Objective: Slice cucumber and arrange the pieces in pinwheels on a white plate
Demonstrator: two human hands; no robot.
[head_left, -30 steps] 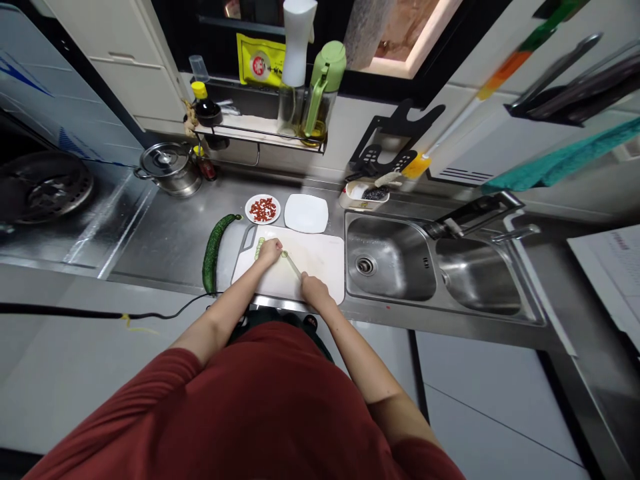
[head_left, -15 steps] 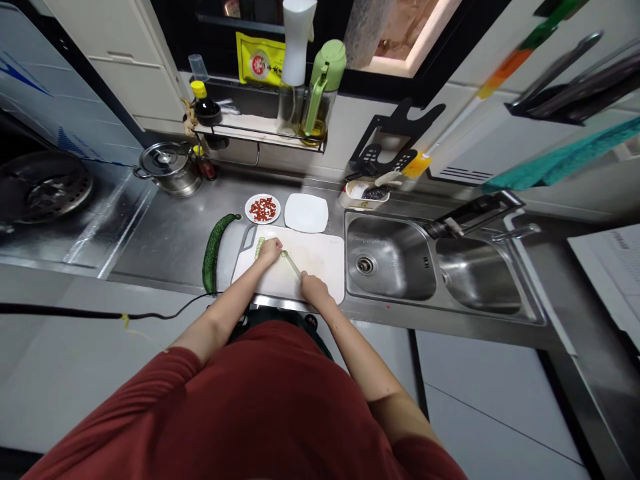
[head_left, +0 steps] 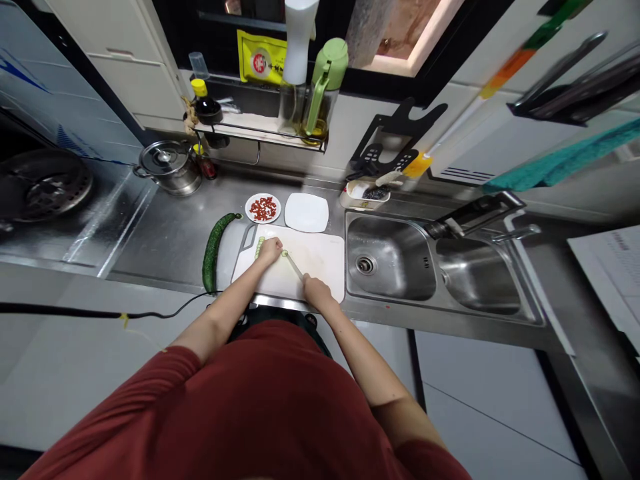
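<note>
My right hand [head_left: 317,293] is wrapped round the handle of a knife [head_left: 295,267], whose blade slants up and left over the white cutting board [head_left: 320,270]. By the blade's tip lies a small pale-green cucumber slice [head_left: 285,253]. Curled fingers of my left hand [head_left: 271,251] are close beside that slice, on the board's left part; what they pinch, if anything, is too small to make out. A row of cut green pieces [head_left: 260,245] shows just left of this hand. To the left of the board lies a long whole cucumber [head_left: 214,253].
Behind the board stand a small plate [head_left: 263,209] of chopped red pieces and a white square plate [head_left: 307,213]. A double sink [head_left: 390,260] adjoins on the right. Back left are a lidded pot [head_left: 170,170] and a red bottle [head_left: 206,165]. Above runs a condiment shelf [head_left: 255,127].
My right hand and the knife have shifted very slightly to the right. My left hand stays in nearly the same place on the board.
</note>
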